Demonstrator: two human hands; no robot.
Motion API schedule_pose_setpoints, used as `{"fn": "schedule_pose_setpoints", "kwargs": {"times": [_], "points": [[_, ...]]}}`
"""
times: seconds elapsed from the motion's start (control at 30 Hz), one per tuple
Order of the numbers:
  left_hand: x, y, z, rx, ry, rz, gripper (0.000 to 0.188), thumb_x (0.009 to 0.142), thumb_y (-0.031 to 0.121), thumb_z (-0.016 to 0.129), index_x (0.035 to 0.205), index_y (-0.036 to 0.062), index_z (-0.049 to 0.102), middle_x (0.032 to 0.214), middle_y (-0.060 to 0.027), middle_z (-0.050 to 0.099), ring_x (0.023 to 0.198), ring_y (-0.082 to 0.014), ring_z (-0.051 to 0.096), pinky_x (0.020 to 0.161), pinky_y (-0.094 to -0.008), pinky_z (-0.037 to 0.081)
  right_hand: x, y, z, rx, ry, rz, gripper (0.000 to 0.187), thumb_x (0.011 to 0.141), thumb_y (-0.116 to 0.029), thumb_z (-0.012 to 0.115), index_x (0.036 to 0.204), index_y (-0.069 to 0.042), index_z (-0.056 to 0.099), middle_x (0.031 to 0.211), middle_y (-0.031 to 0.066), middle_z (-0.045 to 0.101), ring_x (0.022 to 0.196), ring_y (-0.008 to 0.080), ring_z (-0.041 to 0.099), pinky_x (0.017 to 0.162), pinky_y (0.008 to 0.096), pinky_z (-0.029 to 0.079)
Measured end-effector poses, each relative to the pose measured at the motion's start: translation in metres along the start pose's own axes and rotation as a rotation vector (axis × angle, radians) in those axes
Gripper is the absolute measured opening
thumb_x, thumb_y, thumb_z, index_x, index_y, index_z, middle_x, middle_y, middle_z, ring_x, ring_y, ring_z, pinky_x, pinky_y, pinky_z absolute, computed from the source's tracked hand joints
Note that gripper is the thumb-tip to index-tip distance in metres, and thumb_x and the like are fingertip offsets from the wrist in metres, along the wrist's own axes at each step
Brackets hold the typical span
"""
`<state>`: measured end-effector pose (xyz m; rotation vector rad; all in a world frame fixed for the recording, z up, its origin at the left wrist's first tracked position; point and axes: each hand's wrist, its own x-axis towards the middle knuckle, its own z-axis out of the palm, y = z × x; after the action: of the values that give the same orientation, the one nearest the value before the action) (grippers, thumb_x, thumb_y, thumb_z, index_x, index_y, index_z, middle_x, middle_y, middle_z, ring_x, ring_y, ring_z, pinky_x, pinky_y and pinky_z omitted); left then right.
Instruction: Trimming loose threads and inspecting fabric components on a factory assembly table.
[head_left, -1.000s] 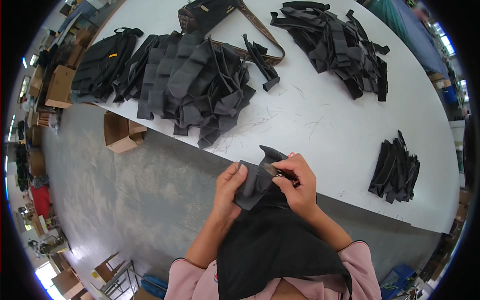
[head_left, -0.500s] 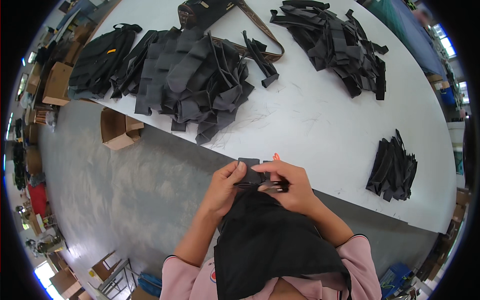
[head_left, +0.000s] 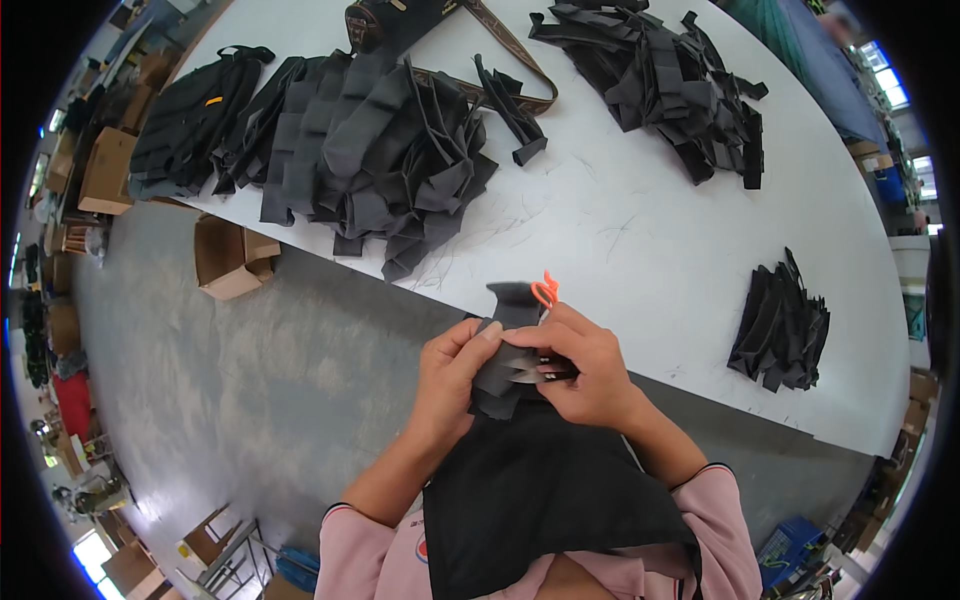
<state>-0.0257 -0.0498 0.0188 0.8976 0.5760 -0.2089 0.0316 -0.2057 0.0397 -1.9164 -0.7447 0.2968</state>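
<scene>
The left hand (head_left: 452, 372) pinches cloth (head_left: 492, 382) by the worktop's near edge (head_left: 690, 375), seemingly steadying it against snips (head_left: 527, 376) the right hand (head_left: 592, 372) clutches.

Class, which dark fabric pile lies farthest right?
The small pile near the right end of the table; the left pile and far pile are larger, centred further left.

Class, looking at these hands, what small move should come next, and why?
Perhaps the right hand should carefully close its snips: they point at the grey cloth, seem slightly parted, and the left hand pinches that cloth.
</scene>
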Motion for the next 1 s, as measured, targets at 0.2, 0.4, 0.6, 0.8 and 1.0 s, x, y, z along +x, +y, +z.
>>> {"fn": "schedule_pose_setpoints", "kwargs": {"times": [0.2, 0.4, 0.6, 0.8, 1.0], "points": [[0.027, -0.011, 0.004, 0.297, 0.138, 0.277, 0.021, 0.089, 0.017, 0.060, 0.074, 0.0031, 0.058, 0.065, 0.0097, 0.046, 0.058, 0.0010, 0.034, 0.049, -0.0181, 0.025, 0.001, 0.017, 0.005, 0.070, 0.011, 0.048, 0.042, 0.062, 0.005, 0.062, 0.101, -0.009, 0.060, 0.078, 0.0061, 0.050, 0.061, 0.0209, 0.053, 0.058, 0.0289, 0.046], [0.030, -0.017, -0.003, 0.308, -0.027, 0.279, 0.020, 0.090, 0.020, 0.058, 0.099, 0.0013, 0.059, 0.075, 0.0065, 0.052, 0.065, -0.0009, 0.042, 0.057, -0.0167, 0.033, 0.013, 0.039, 0.020, 0.184, 0.311, 0.172, 0.013, 0.078, -0.004, 0.066, 0.087, -0.003, 0.056, 0.070, 0.0009, 0.049, 0.061, 0.0084, 0.049, 0.051, 0.0228, 0.039], [0.041, -0.025, -0.011, 0.344, -0.136, 0.135, 0.028, 0.090, 0.019, 0.058, 0.110, -0.0011, 0.058, 0.087, 0.0012, 0.060, 0.076, -0.0045, 0.052, 0.069, -0.0196, 0.043, 0.028, 0.053, 0.027, 0.973, 0.193, 0.703, 0.018, 0.088, -0.016, 0.060, 0.076, -0.007, 0.051, 0.067, -0.0058, 0.046, 0.054, 0.0003, 0.035, 0.045, 0.0175, 0.025], [0.037, -0.026, -0.010, 0.181, 0.064, 0.141, 0.026, 0.089, 0.016, 0.060, 0.107, -0.0021, 0.061, 0.092, -0.0006, 0.063, 0.079, -0.0053, 0.054, 0.072, -0.0206, 0.044, -0.003, 0.036, 0.018, 0.371, 0.323, 0.370, 0.024, 0.082, -0.009, 0.066, 0.101, -0.002, 0.052, 0.070, -0.0027, 0.046, 0.064, 0.0055, 0.047, 0.058, 0.0196, 0.040], [0.037, -0.012, 0.000, 0.156, 0.093, 0.206, 0.025, 0.088, 0.016, 0.062, 0.105, -0.0029, 0.063, 0.089, -0.0005, 0.063, 0.076, -0.0054, 0.054, 0.070, -0.0207, 0.044, -0.028, 0.034, 0.010, 0.015, 0.218, 0.218, 0.025, 0.072, -0.004, 0.071, 0.095, -0.004, 0.059, 0.073, 0.0038, 0.054, 0.060, 0.0125, 0.055, 0.052, 0.0239, 0.043]]}}
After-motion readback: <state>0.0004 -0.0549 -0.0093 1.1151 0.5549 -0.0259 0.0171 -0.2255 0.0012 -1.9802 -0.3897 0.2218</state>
